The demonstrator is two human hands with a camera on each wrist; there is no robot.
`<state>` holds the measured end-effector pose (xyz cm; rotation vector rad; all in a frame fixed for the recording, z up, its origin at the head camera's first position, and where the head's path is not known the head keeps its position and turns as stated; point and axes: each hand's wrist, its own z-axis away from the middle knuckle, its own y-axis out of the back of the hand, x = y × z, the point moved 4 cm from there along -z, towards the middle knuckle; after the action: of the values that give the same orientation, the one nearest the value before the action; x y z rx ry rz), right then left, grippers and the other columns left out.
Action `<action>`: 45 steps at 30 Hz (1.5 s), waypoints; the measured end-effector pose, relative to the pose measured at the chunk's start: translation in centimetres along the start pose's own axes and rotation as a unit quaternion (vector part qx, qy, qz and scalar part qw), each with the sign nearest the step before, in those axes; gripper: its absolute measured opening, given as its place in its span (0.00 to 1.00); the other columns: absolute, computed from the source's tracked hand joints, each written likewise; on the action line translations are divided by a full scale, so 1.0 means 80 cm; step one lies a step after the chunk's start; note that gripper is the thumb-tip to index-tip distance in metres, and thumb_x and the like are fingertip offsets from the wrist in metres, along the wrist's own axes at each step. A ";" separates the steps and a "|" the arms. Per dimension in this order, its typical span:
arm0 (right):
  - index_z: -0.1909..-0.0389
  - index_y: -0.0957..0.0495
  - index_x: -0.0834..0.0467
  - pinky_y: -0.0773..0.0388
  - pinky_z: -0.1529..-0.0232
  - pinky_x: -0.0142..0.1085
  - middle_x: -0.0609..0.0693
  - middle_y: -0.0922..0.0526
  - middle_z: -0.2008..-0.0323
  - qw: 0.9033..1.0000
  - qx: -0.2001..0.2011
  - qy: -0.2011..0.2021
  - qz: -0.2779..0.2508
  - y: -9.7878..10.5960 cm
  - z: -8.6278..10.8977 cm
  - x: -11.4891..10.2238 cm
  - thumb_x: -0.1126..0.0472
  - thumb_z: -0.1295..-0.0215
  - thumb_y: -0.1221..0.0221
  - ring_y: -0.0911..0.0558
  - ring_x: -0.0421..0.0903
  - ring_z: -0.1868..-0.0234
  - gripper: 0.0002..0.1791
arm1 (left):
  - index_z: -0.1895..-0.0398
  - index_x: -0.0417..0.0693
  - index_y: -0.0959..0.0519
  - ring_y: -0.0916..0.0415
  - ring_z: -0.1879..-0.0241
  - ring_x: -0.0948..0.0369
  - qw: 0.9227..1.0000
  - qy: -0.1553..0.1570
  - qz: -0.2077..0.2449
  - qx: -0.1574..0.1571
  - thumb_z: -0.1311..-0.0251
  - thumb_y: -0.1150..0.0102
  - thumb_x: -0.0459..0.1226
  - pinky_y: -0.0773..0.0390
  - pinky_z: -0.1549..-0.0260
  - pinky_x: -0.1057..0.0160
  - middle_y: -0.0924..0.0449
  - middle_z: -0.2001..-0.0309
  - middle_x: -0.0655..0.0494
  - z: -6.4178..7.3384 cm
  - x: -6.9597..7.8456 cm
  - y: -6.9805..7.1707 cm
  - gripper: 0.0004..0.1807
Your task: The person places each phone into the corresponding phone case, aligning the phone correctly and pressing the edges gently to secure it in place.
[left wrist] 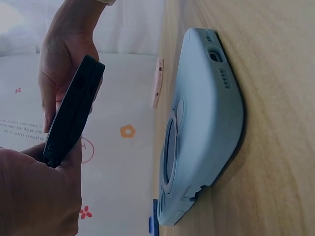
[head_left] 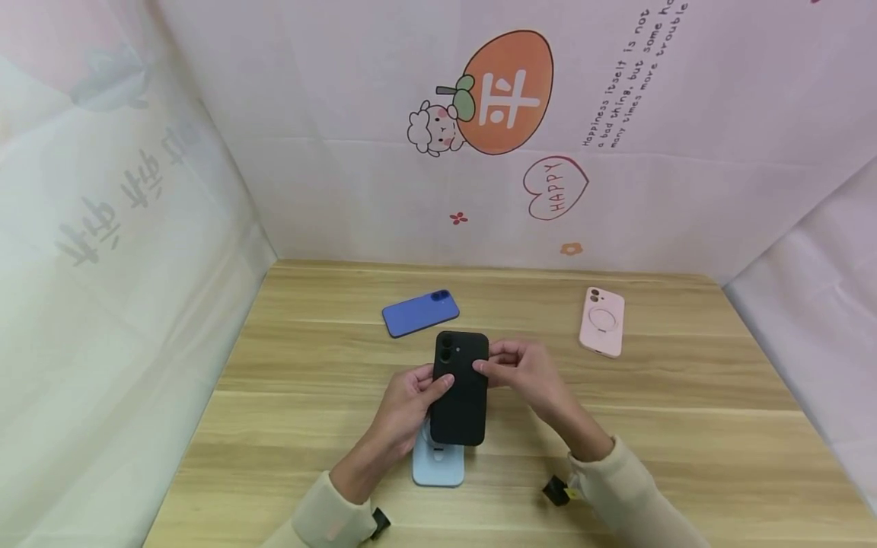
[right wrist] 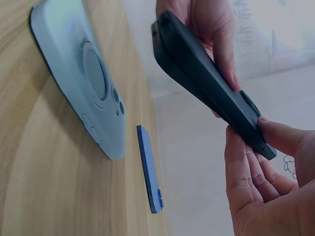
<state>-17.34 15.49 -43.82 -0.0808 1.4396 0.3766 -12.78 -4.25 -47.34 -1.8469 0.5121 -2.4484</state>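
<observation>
Both hands hold a black phone (head_left: 460,411) above the table, its camera side facing up. Two dark layers show along its edge in the left wrist view, parted at one end; it looks like a phone and a black case. My left hand (head_left: 404,403) grips the left long side, thumb on the back. On the opposite side, my right hand (head_left: 524,373) pinches the edge near the camera end, thumb on top and fingers underneath. Below the held phone lies a light blue phone case (left wrist: 202,118) with a ring on its back, partly hidden from the head view.
A blue phone (head_left: 421,313) lies farther back on the wooden table (head_left: 315,396). Toward the back right is a pink phone case (head_left: 602,321) with a ring. Printed white cloth (head_left: 356,190) hangs behind the table and along both sides.
</observation>
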 end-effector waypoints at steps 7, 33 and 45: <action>0.53 0.18 0.74 0.09 0.58 0.43 0.59 0.10 0.63 1.000 -0.001 0.018 -0.011 -0.007 0.007 0.000 0.70 0.33 0.30 0.10 0.44 0.64 0.13 | 0.33 0.35 0.22 0.17 0.39 0.51 1.000 -0.004 0.004 0.011 0.23 0.39 0.38 0.17 0.40 0.54 0.14 0.41 0.43 0.000 0.003 0.003 0.22; 0.54 0.14 0.70 0.10 0.59 0.36 0.58 0.10 0.63 0.998 -0.015 0.026 0.057 -0.001 0.024 -0.014 0.68 0.33 0.29 0.11 0.45 0.64 0.11 | 0.42 0.29 0.19 0.11 0.51 0.52 0.999 -0.004 -0.035 -0.030 0.27 0.36 0.31 0.12 0.50 0.53 0.11 0.50 0.38 0.001 0.012 0.007 0.16; 0.54 0.14 0.70 0.11 0.61 0.34 0.58 0.09 0.63 0.997 -0.026 0.016 0.077 -0.009 0.034 0.001 0.63 0.30 0.31 0.11 0.45 0.64 0.13 | 0.41 0.29 0.19 0.12 0.55 0.58 0.999 -0.016 -0.008 0.033 0.28 0.35 0.31 0.12 0.56 0.63 0.12 0.48 0.39 0.002 0.018 0.009 0.17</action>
<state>-14.54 15.56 -43.62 -0.0171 1.4713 0.5419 -13.16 -5.27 -46.14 -1.8684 0.4123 -2.4111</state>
